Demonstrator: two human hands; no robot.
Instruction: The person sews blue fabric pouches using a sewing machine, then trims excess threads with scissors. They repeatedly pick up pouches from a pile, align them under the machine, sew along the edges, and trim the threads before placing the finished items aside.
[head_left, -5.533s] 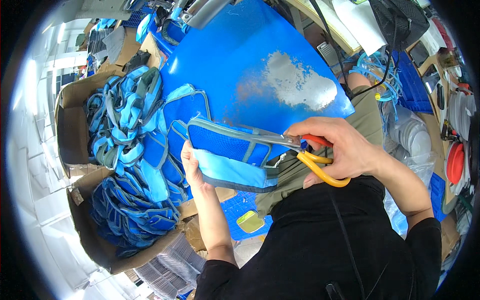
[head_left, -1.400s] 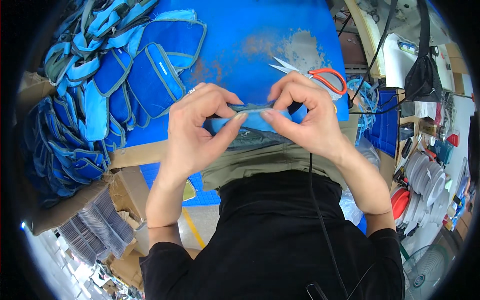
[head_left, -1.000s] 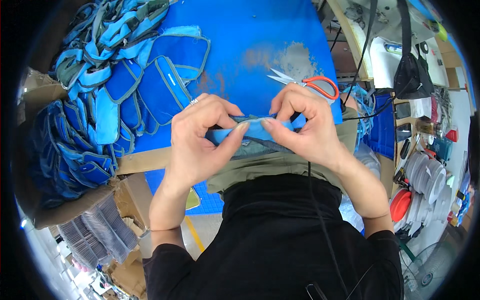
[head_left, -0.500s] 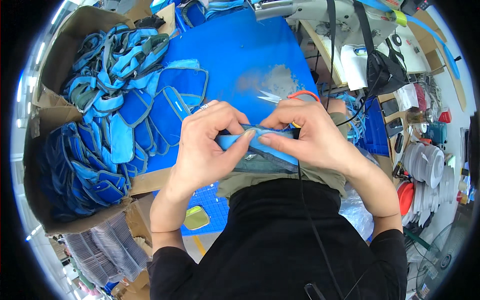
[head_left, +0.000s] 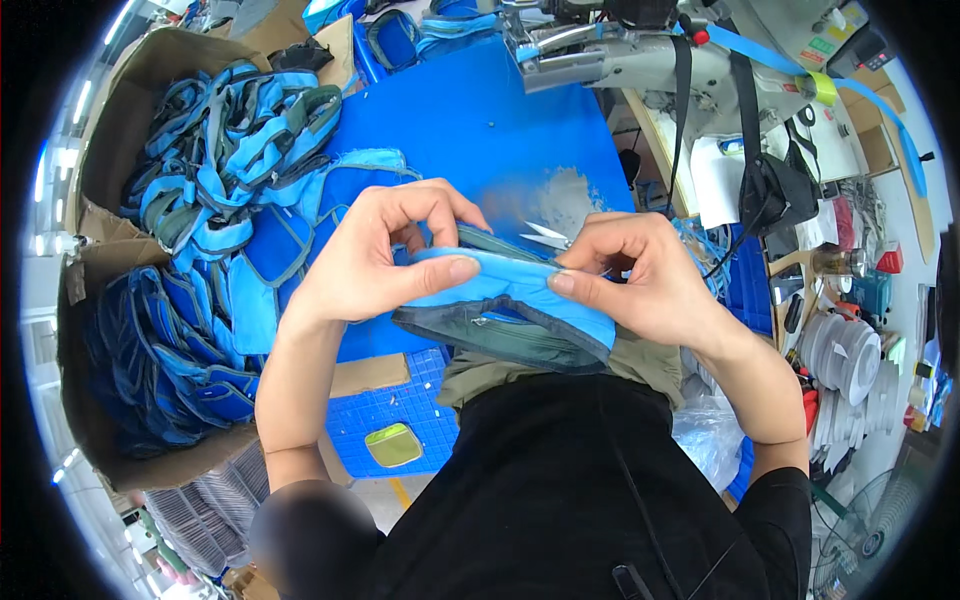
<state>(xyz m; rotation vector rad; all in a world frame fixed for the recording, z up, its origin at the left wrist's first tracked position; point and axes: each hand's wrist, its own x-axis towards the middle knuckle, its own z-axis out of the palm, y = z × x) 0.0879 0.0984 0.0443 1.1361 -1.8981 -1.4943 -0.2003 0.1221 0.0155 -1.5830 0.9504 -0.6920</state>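
Observation:
Between both hands hangs a light-blue and dark-green fabric pouch [head_left: 520,272] with dark edging and a zipper along its lower part. My left hand [head_left: 400,250] pinches the left end of the light-blue strip, thumb on the near side and fingers behind. At the right end my right hand [head_left: 630,265] pinches the same strip between thumb and fingers. Beyond the pouch, the blades of a pair of scissors [head_left: 546,235] lie on the blue table [head_left: 450,120]; their handles are hidden behind my right hand.
Cardboard boxes [head_left: 95,130] at the left hold blue and dark-green fabric pieces [head_left: 240,140]. More cut pieces [head_left: 270,245] lie on the table's left side. A sewing machine [head_left: 640,65] stands at the far right. White reels [head_left: 840,350] are stacked on the right.
My hands have moved apart, the left one to the left. The pouch now spreads wider, showing more of its light-blue face and zipper.

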